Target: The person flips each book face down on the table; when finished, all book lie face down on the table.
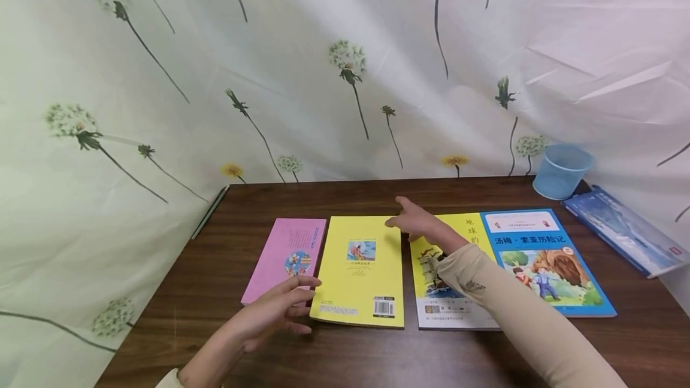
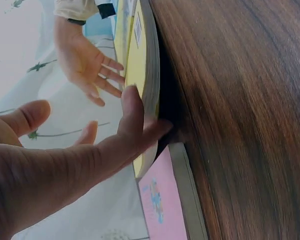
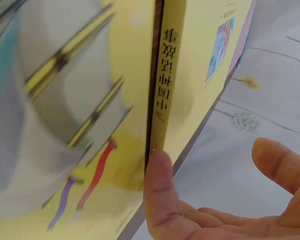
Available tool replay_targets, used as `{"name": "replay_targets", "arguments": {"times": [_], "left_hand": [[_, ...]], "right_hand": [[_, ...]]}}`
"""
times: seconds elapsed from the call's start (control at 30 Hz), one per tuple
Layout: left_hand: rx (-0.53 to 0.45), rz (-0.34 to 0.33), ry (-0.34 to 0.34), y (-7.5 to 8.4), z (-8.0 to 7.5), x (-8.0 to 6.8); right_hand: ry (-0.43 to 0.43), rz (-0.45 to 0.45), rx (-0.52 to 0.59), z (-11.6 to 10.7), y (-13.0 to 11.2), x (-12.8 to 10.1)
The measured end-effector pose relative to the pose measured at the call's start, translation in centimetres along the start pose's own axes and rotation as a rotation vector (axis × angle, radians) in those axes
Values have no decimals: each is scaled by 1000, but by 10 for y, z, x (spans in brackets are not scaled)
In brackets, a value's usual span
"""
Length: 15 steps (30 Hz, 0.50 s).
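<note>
I judge squaring-up under way: yellow book (image 1: pixel 360 271) flat on worktop (image 1: pixel 345 352), left hand (image 1: pixel 272 313) and right hand (image 1: pixel 415 220), grips open, fingertips at opposite corners; next needs curled fingers.

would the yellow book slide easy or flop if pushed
The thick yellow paperback book lies flat on the smooth wooden table, so it probably slides easily. Its thick page block suggests little flop. The left hand and right hand touch opposite edges.
</note>
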<state>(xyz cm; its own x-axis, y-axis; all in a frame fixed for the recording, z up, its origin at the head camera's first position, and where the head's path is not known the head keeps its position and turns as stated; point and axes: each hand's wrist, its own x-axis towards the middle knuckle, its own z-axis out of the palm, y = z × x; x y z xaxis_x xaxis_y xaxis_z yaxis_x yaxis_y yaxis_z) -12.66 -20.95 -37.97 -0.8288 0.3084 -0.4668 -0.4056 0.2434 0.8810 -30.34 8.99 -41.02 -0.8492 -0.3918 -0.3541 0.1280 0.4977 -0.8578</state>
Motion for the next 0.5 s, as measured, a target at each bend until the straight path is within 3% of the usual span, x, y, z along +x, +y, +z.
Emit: {"name": "replay_targets", "arguments": {"times": [0.23, 0.5], "left_hand": [[10, 19, -1, -3, -4, -11], [67, -24, -22, -14, -9, -21]], "right_hand": [[-28, -35, -50, -12, 14, -6], [-67, -87, -97, -9, 30, -4]]}}
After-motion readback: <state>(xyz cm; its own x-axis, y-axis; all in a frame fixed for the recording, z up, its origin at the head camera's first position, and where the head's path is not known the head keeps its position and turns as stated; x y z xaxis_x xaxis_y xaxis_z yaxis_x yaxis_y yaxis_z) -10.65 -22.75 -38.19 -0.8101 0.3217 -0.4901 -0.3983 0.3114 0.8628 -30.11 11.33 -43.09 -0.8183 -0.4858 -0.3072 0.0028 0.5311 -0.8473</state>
